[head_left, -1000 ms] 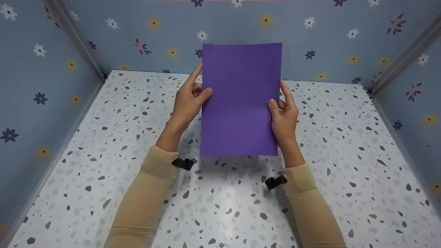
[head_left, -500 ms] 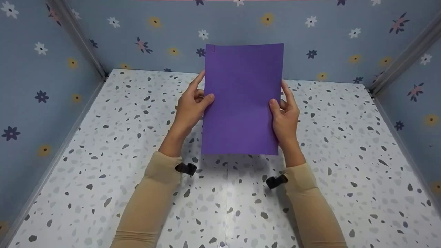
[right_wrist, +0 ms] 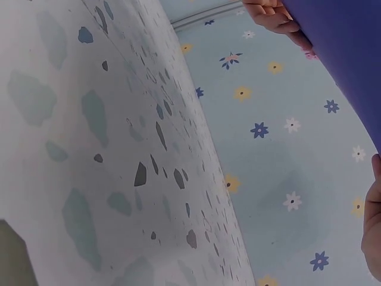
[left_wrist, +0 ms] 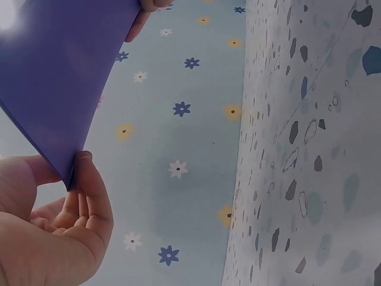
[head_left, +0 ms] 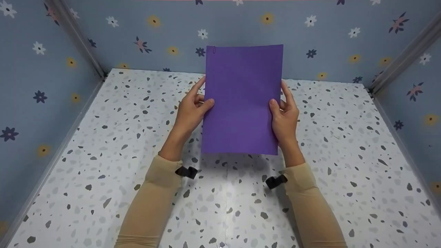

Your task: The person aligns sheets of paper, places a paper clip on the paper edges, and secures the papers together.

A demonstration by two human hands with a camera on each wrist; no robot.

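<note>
A purple sheet of paper (head_left: 243,100), perhaps several sheets together, is held up above the table in the head view, with a paper clip (head_left: 214,50) at its top left corner. My left hand (head_left: 191,112) pinches the left edge, thumb on the front and fingers behind. On the opposite edge my right hand (head_left: 285,119) grips the same way, slightly lower. From the left wrist view, the left hand (left_wrist: 65,220) has the paper's edge (left_wrist: 65,77) between thumb and fingers. Only part of the right hand (right_wrist: 374,223) shows in the right wrist view.
Beneath the paper lies a white speckled table (head_left: 227,206). A blue flowered panel (head_left: 172,31) stands behind it, and similar panels close off the left and right sides. Small black cameras (head_left: 187,172) sit at both sleeve cuffs.
My left hand has slid a little down along the paper's left edge. The paper's top has shifted slightly right and down. My right hand has stayed nearly still.
</note>
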